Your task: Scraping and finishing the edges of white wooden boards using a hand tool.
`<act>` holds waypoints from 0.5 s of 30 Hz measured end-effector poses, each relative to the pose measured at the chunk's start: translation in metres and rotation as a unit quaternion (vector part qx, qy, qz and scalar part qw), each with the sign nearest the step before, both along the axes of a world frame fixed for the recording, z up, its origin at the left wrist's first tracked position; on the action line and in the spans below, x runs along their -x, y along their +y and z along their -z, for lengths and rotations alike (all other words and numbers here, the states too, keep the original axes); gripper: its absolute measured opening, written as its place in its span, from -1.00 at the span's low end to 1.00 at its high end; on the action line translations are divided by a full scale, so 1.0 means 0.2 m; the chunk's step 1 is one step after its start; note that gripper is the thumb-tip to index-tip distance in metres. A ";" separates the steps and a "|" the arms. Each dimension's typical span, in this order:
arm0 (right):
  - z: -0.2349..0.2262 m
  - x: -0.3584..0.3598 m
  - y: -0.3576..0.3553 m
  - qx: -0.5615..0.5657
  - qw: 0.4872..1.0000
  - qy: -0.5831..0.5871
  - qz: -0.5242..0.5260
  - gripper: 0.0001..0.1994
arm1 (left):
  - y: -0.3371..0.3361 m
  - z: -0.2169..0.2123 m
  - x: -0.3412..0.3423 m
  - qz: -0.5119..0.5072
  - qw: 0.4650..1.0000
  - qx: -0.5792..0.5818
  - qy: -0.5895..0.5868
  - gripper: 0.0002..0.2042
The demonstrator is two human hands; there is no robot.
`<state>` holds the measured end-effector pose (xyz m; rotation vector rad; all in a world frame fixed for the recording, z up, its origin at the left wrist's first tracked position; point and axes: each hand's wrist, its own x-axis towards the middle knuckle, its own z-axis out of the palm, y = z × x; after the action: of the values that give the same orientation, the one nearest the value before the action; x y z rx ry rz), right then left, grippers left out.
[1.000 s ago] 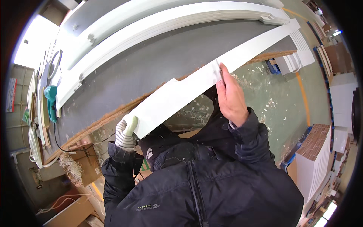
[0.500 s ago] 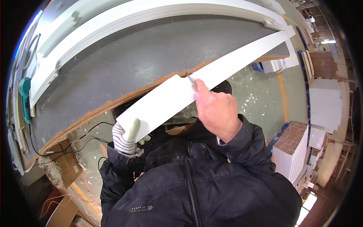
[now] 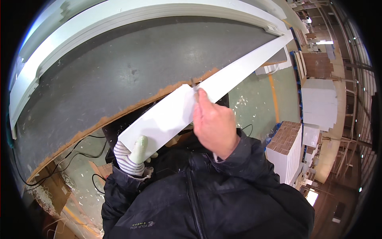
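Left-hand fingers (image 3: 139,149) are clamping the white board (image 3: 159,121), seemingly steadying it, while the right hand (image 3: 215,126) is gripping a tool (image 3: 193,83).

Tool (image 3: 193,83) mostly hidden by right hand (image 3: 215,128); left hand (image 3: 132,157) partly behind board (image 3: 223,83).

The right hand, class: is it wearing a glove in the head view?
No, the skin of the right hand shows bare, while only the left hand wears a striped glove.
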<state>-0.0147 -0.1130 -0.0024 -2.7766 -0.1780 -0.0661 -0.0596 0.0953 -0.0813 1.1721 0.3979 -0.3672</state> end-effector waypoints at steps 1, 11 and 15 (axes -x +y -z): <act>0.02 0.01 0.05 0.046 0.999 0.018 0.010 -0.66 | -0.01 -0.01 -0.01 0.013 1.000 0.009 -0.005 -0.53; -0.02 -0.05 -0.08 0.033 0.999 -0.012 -0.030 -0.59 | 0.01 0.03 0.01 0.025 0.999 0.036 0.022 -0.48; 0.00 -0.01 -0.07 0.076 0.992 -0.003 -0.105 -0.58 | 0.00 0.04 0.03 0.020 0.999 0.032 0.035 -0.48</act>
<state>-0.0122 -0.1273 -0.0018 -2.8905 -0.4940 -0.0069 -0.0649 0.0958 -0.0890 1.1086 0.4226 -0.4532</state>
